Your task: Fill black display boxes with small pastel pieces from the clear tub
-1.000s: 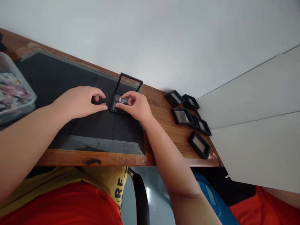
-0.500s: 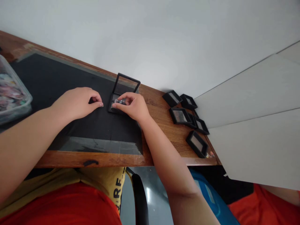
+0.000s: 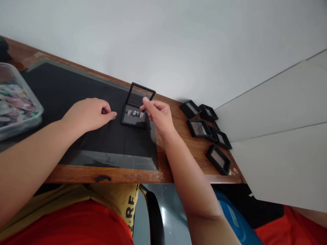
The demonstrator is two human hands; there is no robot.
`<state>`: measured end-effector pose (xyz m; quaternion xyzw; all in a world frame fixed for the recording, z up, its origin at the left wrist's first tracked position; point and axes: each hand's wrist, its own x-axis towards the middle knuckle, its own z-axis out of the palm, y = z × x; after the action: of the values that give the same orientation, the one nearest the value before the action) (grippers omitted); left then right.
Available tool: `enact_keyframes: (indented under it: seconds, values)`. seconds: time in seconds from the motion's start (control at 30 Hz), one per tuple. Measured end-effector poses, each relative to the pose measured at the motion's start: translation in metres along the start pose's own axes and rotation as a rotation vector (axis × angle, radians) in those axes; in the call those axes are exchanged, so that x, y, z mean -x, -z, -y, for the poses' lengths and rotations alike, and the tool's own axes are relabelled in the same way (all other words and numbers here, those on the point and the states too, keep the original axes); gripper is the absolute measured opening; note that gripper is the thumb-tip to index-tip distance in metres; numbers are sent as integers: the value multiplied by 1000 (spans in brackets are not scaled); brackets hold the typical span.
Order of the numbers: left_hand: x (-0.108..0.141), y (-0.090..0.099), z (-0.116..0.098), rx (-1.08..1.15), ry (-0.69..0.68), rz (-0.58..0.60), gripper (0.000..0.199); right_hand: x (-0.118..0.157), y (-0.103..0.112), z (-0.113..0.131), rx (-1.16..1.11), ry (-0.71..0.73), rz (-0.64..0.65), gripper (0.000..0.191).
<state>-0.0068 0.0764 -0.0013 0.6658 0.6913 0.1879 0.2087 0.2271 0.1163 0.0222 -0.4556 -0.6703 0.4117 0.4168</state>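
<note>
A black display case (image 3: 133,120) with a clear window lid (image 3: 139,95) stands open on the black mat, its lid tilted up. Several small patterned pieces (image 3: 134,113) lie in a row across its lower half. Close above the case's right side is my right hand (image 3: 161,117), fingers curled and the thumb tip apart from the index tip, with nothing visible between them. To the left of the case, my left hand (image 3: 88,115) rests over the mat. Its thumb and index are pinched together; a tiny greyish bit shows at the tips, too small to name.
A clear plastic tub (image 3: 38,119) of many colourful small pieces sits at the left. Several black frame boxes (image 3: 198,128) are grouped on the wooden table (image 3: 176,143) at the right, by the wall. A blue object (image 3: 233,217) and another person's red clothing (image 3: 278,226) appear lower right.
My right hand has lifted off the case and moved right, uncovering the row of small pieces. My left hand stays pinched beside the case. The view has shifted slightly.
</note>
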Motion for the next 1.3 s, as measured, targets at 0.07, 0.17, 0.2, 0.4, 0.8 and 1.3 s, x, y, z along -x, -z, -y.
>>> enact_keyframes:
  seconds: [0.07,0.17,0.2,0.4,0.8,1.3]
  values:
    - [-2,0,4,49,-50,13,33,-1,0,0,-37,-14,-2,61]
    - [-5,0,12,41,-160,66,39,-2,0,-2,-100,-67,23,58]
    - [-6,0,13,20,-187,84,42,-3,1,-2,-140,-102,39,57]
    - [-8,1,19,-30,-316,117,47,-7,5,1,-342,-246,57,55]
    - [-8,4,15,-94,-297,181,48,-5,6,7,-443,-334,85,41]
    - [0,-4,5,16,-132,35,33,0,4,7,-440,-277,141,49]
